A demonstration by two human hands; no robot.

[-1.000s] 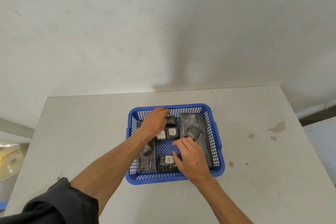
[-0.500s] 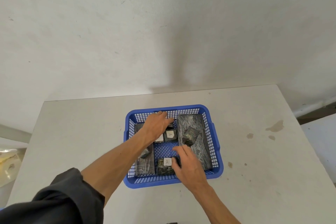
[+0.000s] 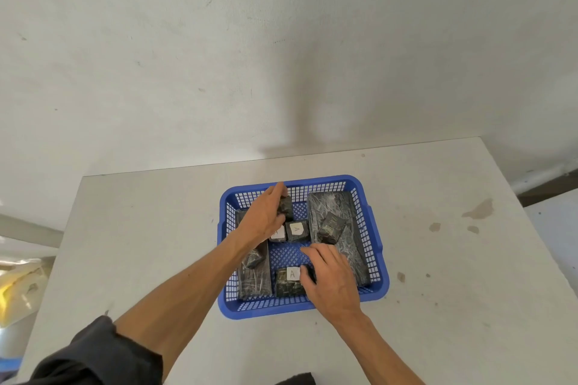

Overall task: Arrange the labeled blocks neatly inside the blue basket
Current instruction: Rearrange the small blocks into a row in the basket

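Observation:
A blue mesh basket sits mid-table holding several dark wrapped blocks. My left hand reaches into its far left part, fingers closed on a small dark block. Two small blocks sit below it; one shows a white "A" label, the other is partly under my hand. My right hand rests at the near side, thumb and fingers around a block with an "A" label. A long slab lies on the right with a small tilted block on it. Another long block lies on the left.
The basket rests on a pale grey table with brown stains to the right. A white wall rises behind the table's far edge. A yellowish bag lies off the left edge.
My left hand has lifted slightly with the small dark block at the back. My right hand slid down toward the near labeled block and closed around it.

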